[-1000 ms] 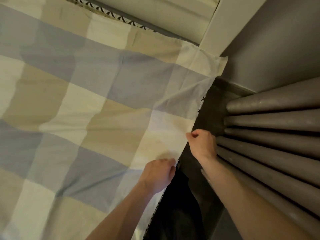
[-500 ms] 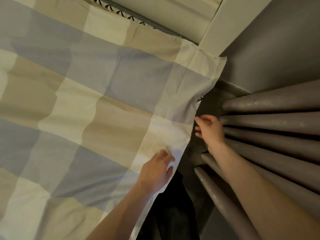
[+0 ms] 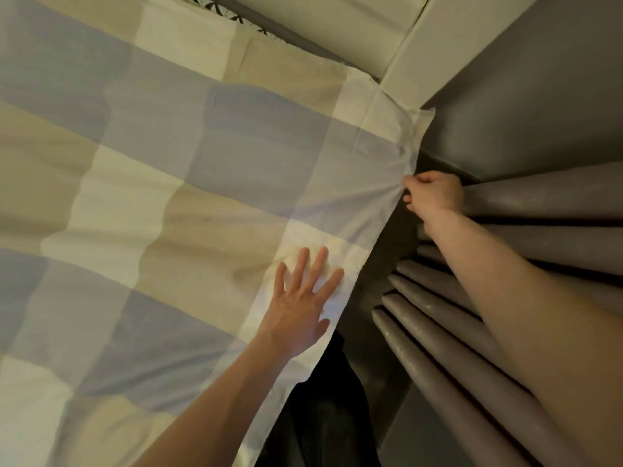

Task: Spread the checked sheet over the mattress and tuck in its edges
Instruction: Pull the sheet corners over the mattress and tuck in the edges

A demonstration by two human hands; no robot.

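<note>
The checked sheet (image 3: pixel 168 197) lies spread across the bed and hides almost all of the mattress (image 3: pixel 236 20). Only a strip with a dark pattern peeks out at the far edge. I think that strip is the mattress, but I cannot be sure.

Your left hand (image 3: pixel 303 305) lies flat on the sheet near its side edge. Its fingers are straight and spread, and they press the cloth down. Your right hand (image 3: pixel 433 193) is curled and pinches the side edge of the sheet, close to the corner (image 3: pixel 421 119). Little folds run out from that pinch like rays. The side edge hangs loose here, so I think this side is not yet tucked in.

Here is what can go wrong:

- **The sheet slides.** If you pull hard with your right hand, the whole sheet may slide toward this side. Then more of the far edge will come bare.
- **The cloth bunches.** Your flat hand pins the cloth, so a pull can bunch it up between your two hands and leave a lump.
- **The pinch slips.** It holds just a little bit of cloth, so the cloth may slip out.
- **The corner gets missed.** It sticks up beside the pale bed frame (image 3: pixel 337 25) and may end up loose if you skip it.
- **The curtain gets caught.** The dark gap (image 3: pixel 381 264) beside the bed looks tight, and the grey curtain (image 3: pixel 539 237) is right next to your right hand. A fold of curtain could get pushed in with the sheet.
</note>
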